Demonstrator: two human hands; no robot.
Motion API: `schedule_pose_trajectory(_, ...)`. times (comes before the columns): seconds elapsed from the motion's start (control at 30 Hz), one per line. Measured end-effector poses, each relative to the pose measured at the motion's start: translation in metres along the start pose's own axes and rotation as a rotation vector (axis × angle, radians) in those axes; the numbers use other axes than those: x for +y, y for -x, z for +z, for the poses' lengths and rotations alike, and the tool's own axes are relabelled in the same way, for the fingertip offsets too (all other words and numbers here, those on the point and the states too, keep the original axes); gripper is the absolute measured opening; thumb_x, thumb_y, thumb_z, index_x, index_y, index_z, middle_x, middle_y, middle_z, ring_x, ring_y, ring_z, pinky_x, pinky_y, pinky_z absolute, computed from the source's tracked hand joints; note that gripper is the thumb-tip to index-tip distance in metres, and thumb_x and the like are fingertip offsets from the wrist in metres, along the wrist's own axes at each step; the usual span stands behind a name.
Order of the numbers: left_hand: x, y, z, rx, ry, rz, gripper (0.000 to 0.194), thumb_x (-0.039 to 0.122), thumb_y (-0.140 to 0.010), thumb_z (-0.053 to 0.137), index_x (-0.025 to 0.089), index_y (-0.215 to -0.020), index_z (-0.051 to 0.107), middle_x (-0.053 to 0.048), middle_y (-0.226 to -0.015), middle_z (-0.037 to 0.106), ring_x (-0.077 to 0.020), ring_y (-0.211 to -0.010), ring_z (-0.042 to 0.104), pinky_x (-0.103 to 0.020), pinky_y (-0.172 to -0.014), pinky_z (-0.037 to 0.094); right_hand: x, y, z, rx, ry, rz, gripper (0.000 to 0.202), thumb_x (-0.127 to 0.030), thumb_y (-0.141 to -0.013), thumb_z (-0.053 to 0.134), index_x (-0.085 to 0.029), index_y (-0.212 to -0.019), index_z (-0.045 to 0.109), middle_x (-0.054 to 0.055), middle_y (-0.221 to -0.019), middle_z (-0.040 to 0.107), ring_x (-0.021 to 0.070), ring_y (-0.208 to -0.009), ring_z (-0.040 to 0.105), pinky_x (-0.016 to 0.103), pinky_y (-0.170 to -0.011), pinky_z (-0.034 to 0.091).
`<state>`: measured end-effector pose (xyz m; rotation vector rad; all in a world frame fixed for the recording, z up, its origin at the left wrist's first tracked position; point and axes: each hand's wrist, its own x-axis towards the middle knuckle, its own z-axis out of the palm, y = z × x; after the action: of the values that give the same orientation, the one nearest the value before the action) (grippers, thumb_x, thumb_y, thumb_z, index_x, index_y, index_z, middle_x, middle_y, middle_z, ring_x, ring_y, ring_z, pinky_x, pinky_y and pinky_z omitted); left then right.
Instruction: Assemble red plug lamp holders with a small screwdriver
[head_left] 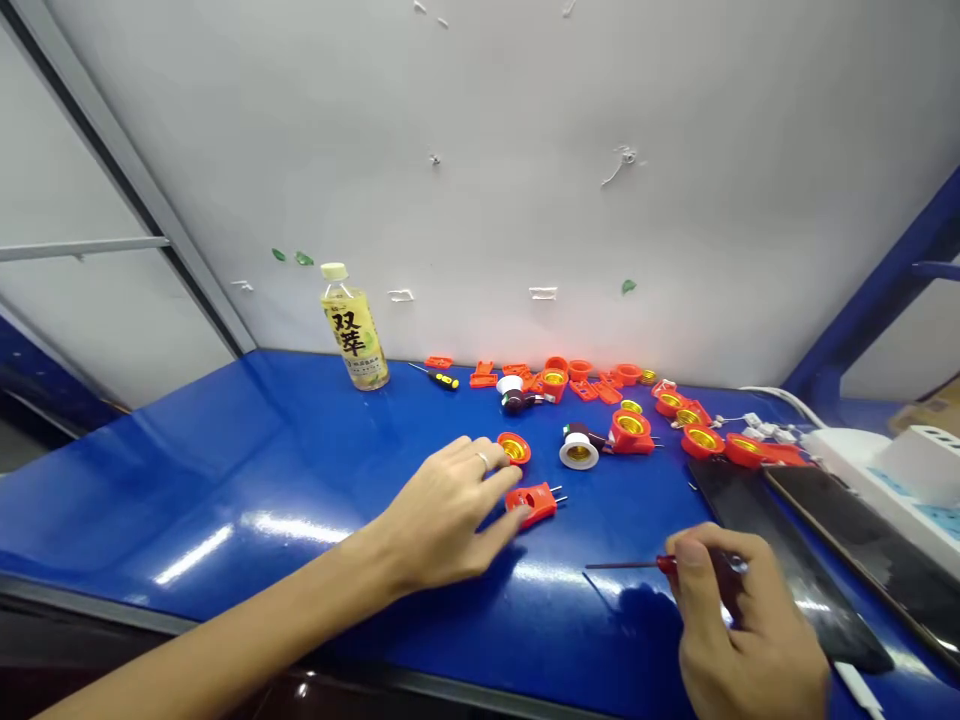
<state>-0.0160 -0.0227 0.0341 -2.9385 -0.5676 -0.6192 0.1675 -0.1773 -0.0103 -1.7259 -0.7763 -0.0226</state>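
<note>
My left hand (450,510) reaches over the table, thumb and index finger pinching the left end of an orange two-pin plug piece (534,503). Its metal pins point right. Just beyond my fingertips lies an orange ring with a brass-coloured screw socket (514,449). To the right, my right hand (750,630) is closed around a screwdriver (624,566) with a dark red handle, its thin shaft pointing left above the table. A white-rimmed lamp socket (579,451) and an orange plug-in lamp socket (631,430) lie farther back.
Several orange shells and sockets (703,439) lie along the back wall. A drink bottle (355,335) stands back left, near a small yellow-and-black screwdriver (439,378). Two dark flat devices (787,560) and a white power strip (885,480) occupy the right side of the blue table (247,450).
</note>
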Motion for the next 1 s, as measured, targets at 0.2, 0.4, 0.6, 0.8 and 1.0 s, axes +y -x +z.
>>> schedule_pose_trajectory(0.2,0.022,-0.035,0.012,-0.275,-0.075,0.011,0.021,0.03,-0.094,0.062,0.01,-0.093,0.068,-0.014,-0.096,0.066,-0.0301,-0.095,0.061,-0.042,-0.085,0.049,0.001,0.0,0.004,0.218,-0.204,0.106,0.049,-0.067,-0.082,0.068,-0.018,-0.089,0.066,0.004,-0.064,0.066,0.0162,-0.053,0.064,0.025,-0.049,0.052)
schedule_pose_trajectory(0.4,0.009,-0.041,0.0,-0.291,1.162,-0.261,0.036,0.052,-0.099,0.053,0.017,-0.102,0.06,-0.003,-0.093,0.058,-0.0167,-0.084,0.054,-0.029,-0.079,0.044,0.0,-0.002,-0.002,0.324,-0.586,-0.127,0.034,-0.051,-0.093,0.066,-0.017,-0.088,0.062,0.003,-0.073,0.065,0.0094,-0.041,0.056,0.021,-0.033,0.039)
schedule_pose_trajectory(0.6,0.015,-0.031,0.021,-0.389,1.534,-0.264,0.047,0.061,-0.094,0.059,0.014,-0.1,0.058,-0.002,-0.095,0.049,-0.0146,-0.087,0.044,-0.025,-0.08,0.037,0.014,0.001,0.002,0.143,-0.685,-0.424,0.014,-0.031,-0.102,0.054,-0.018,-0.1,0.06,0.001,-0.076,0.064,0.0065,-0.04,0.053,0.017,-0.03,0.035)
schedule_pose_trajectory(0.8,0.013,-0.024,0.025,-0.355,1.523,-0.268,0.041,0.057,-0.095,0.06,0.016,-0.095,0.055,0.0,-0.09,0.049,-0.0136,-0.082,0.044,-0.024,-0.076,0.037,0.015,0.001,0.003,-0.032,-0.521,-0.548,0.011,-0.028,-0.103,0.052,-0.02,-0.103,0.06,-0.001,-0.075,0.067,0.0065,-0.042,0.055,0.018,-0.035,0.04)
schedule_pose_trajectory(1.0,0.016,-0.019,0.029,-0.098,1.305,-0.247,0.021,0.038,-0.096,0.06,0.017,-0.097,0.059,-0.001,-0.09,0.056,-0.0144,-0.081,0.051,-0.026,-0.077,0.042,-0.002,0.009,0.005,0.248,-0.008,-0.067,0.052,-0.059,-0.097,0.052,-0.019,-0.065,0.064,-0.002,-0.049,0.056,0.0091,-0.041,0.051,0.023,-0.045,0.039)
